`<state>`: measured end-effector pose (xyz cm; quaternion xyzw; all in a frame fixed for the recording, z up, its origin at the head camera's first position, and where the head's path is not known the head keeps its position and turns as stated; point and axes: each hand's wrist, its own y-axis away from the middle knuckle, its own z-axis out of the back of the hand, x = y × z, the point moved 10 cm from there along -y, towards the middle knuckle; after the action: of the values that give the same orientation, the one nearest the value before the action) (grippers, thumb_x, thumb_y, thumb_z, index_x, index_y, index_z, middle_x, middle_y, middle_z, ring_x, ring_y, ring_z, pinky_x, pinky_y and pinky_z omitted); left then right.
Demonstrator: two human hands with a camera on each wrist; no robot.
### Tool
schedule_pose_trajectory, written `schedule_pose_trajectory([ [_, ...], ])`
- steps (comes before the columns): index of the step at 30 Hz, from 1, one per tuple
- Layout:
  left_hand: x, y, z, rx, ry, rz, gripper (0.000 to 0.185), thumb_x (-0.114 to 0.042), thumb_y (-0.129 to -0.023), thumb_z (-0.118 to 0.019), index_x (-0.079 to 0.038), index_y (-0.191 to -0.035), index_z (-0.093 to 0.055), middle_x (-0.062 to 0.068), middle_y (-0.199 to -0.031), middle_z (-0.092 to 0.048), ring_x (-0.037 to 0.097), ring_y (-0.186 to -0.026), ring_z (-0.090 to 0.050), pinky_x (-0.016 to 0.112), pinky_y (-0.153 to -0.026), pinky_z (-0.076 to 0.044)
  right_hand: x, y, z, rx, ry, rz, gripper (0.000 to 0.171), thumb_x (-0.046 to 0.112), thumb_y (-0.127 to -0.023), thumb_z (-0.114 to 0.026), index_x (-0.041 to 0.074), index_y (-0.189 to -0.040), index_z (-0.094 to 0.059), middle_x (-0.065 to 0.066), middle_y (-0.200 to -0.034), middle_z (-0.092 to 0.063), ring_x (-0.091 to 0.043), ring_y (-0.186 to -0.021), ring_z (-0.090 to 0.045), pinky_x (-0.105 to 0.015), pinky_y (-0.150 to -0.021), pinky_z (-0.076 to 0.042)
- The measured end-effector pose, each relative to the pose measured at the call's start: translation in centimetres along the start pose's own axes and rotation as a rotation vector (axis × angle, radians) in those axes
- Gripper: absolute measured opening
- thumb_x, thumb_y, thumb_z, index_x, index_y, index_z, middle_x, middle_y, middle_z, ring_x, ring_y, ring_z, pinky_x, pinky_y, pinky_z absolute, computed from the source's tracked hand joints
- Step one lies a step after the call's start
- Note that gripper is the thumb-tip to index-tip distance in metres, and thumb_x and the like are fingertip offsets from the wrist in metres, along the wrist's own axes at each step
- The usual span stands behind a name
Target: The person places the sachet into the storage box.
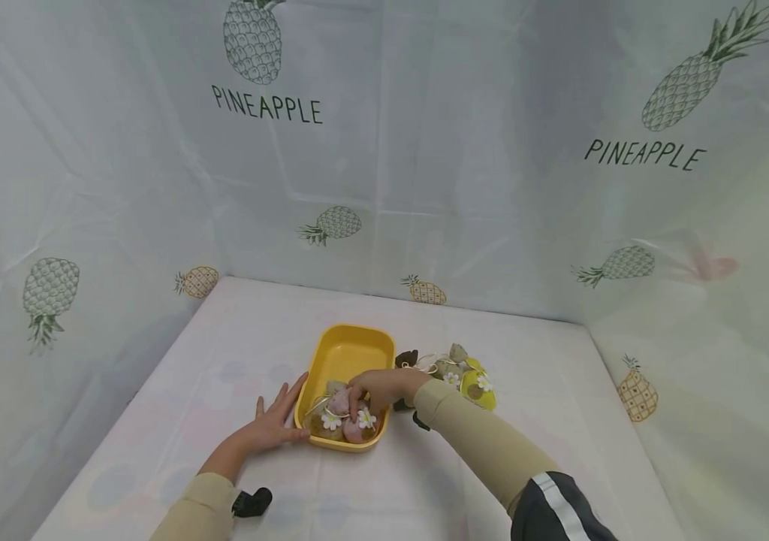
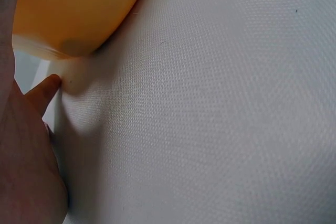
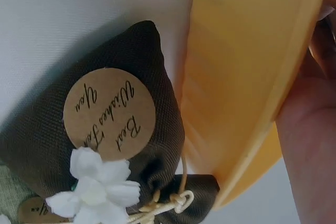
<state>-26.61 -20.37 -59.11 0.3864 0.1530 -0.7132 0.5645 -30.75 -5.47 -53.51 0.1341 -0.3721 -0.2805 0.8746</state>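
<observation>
A yellow plastic tray (image 1: 357, 349) stands on the table. In its near end lie small drawstring cloth sachets, a pink sachet (image 1: 354, 432) and a grey-green sachet (image 1: 320, 427), each with a white flower. My right hand (image 1: 384, 387) reaches over the tray's right rim, with bent thumb and fingers gripping the top of the pink sachet; the fingertips are partly hidden. Fingers spread, my left hand (image 1: 266, 432) touches the tray's left side. To the right of the tray, a dark brown sachet (image 3: 121, 114) bears a round "Best Wishes For You" sticker and a white flower.
More sachets lie right of the tray under the right forearm, including a yellow-green sachet (image 1: 488, 400) and a grey-green sachet (image 1: 448, 370). A pale spotted cloth covers the table (image 1: 526, 361). Pineapple-print curtains (image 1: 459, 150) hang around its back and sides.
</observation>
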Motion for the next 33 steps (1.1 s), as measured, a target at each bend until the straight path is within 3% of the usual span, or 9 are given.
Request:
schedule_pose_trajectory([
  [4,-0.1,0.1,0.1,-0.003,-0.003,-0.005,0.11,-0.053,-0.082,-0.072,-0.021,-0.158,0.001,0.018,-0.162,-0.005,0.043,-0.145,0.007,0.064,-0.104,0.022,0.3,0.4,0.2,0.008,-0.063,0.032,0.051,-0.022,-0.071,-0.066,0.026,-0.087,-0.078,0.012,-0.109,-0.06,-0.006,-0.099,-0.049,-0.018,-0.069,-0.047],
  [7,-0.2,0.1,0.2,-0.003,-0.005,-0.007,0.11,-0.053,-0.082,-0.072,-0.021,-0.158,0.001,0.018,-0.162,-0.005,0.044,-0.145,0.007,0.064,-0.104,0.022,0.6,0.9,0.5,0.014,-0.131,0.051,0.051,-0.021,-0.07,-0.068,0.024,-0.092,-0.079,0.012,-0.1,-0.062,-0.007,-0.091,-0.05,-0.02,-0.065,-0.05],
  [15,-0.1,0.0,0.1,-0.002,-0.003,0.005,0.111,-0.053,-0.081,-0.073,-0.022,-0.158,0.001,0.017,-0.162,-0.004,0.043,-0.145,0.008,0.065,-0.104,0.022,0.8,2.8,2.3,-0.017,-0.143,0.109,0.041,-0.007,-0.077,-0.077,0.019,-0.108,-0.076,0.013,-0.112,-0.064,-0.003,-0.109,-0.056,-0.026,-0.095,-0.048],
  [26,-0.3,0.2,0.2,0.002,0.01,0.009,0.112,-0.053,-0.081,-0.074,-0.022,-0.158,0.002,0.018,-0.162,-0.002,0.044,-0.145,0.009,0.065,-0.103,0.022,-1.6,6.5,6.7,-0.161,-0.172,0.022,0.042,-0.006,-0.079,-0.077,0.008,-0.117,-0.072,0.01,-0.116,-0.065,-0.017,-0.115,-0.057,-0.033,-0.094,-0.05],
  [33,-0.2,0.1,0.1,0.008,0.008,0.005,0.112,-0.052,-0.081,-0.073,-0.022,-0.158,0.002,0.018,-0.162,-0.002,0.043,-0.145,0.009,0.065,-0.103,0.022,-4.0,8.1,8.0,-0.211,-0.174,-0.075,0.041,-0.001,-0.077,-0.079,0.008,-0.116,-0.072,-0.003,-0.118,-0.064,-0.03,-0.116,-0.055,-0.037,-0.092,-0.05],
])
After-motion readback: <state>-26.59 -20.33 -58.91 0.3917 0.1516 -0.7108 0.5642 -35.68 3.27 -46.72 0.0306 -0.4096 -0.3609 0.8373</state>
